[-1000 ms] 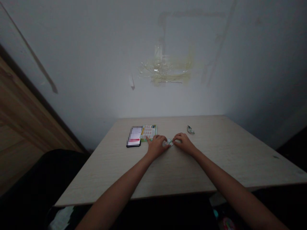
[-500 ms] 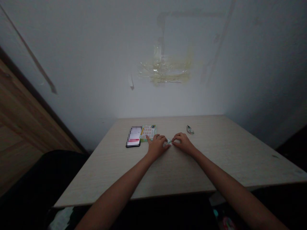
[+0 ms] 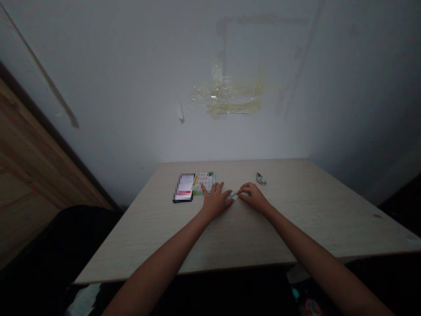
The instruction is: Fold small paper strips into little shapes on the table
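Both my arms reach out over a pale wooden table (image 3: 296, 228). Between my hands lies a small folded piece of printed paper (image 3: 231, 196). My left hand (image 3: 214, 199) rests on its left end with the fingers spread and lying flat. My right hand (image 3: 252, 196) pinches its right end, fingers bent together. Most of the paper is hidden under the fingers.
A phone (image 3: 184, 188) with a lit screen lies left of my hands, and a green printed sheet (image 3: 204, 181) sits beside it. A small crumpled scrap (image 3: 261, 177) lies further right. A white wall with tape remains (image 3: 226, 96) stands behind the table.
My left hand's fingers have spread out and flattened over the paper. My right hand has stayed put.
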`<state>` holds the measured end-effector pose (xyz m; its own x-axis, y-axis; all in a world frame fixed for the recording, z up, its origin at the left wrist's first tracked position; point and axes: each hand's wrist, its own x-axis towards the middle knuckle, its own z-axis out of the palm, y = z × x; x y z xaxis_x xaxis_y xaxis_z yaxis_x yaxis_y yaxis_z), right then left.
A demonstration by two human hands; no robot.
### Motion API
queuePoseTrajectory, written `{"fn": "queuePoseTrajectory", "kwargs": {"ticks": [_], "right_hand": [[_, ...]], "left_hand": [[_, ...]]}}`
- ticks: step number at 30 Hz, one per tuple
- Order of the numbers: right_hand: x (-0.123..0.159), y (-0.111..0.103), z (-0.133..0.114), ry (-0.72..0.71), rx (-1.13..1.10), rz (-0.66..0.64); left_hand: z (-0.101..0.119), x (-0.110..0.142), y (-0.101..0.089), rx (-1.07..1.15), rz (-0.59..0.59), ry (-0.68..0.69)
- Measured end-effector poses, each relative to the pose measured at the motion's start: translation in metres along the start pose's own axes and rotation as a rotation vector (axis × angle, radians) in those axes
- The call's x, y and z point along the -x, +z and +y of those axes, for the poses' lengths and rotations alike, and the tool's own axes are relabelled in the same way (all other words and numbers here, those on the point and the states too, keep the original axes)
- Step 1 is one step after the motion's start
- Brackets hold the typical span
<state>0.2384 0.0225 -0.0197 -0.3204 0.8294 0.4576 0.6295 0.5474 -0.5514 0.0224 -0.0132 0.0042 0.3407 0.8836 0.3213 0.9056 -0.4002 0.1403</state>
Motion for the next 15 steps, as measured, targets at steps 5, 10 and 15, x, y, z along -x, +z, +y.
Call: {"fn": "queuePoseTrajectory", "kwargs": {"ticks": [5, 10, 15], "right_hand": [[0.0002, 0.0016, 0.0003, -0.026, 0.025, 0.004], [0.0017, 0.0033, 0.0004, -0.076, 0.054, 0.023], [0.0034, 0.0044, -0.0006, -0.107, 0.084, 0.030]], "left_hand": [[0.0000, -0.0020, -0.0031, 0.004, -0.016, 0.009], [0.0017, -0.0060, -0.0052, 0.002, -0.011, 0.010], [-0.0005, -0.0032, -0.0026, 0.009, 0.011, 0.001]]}}
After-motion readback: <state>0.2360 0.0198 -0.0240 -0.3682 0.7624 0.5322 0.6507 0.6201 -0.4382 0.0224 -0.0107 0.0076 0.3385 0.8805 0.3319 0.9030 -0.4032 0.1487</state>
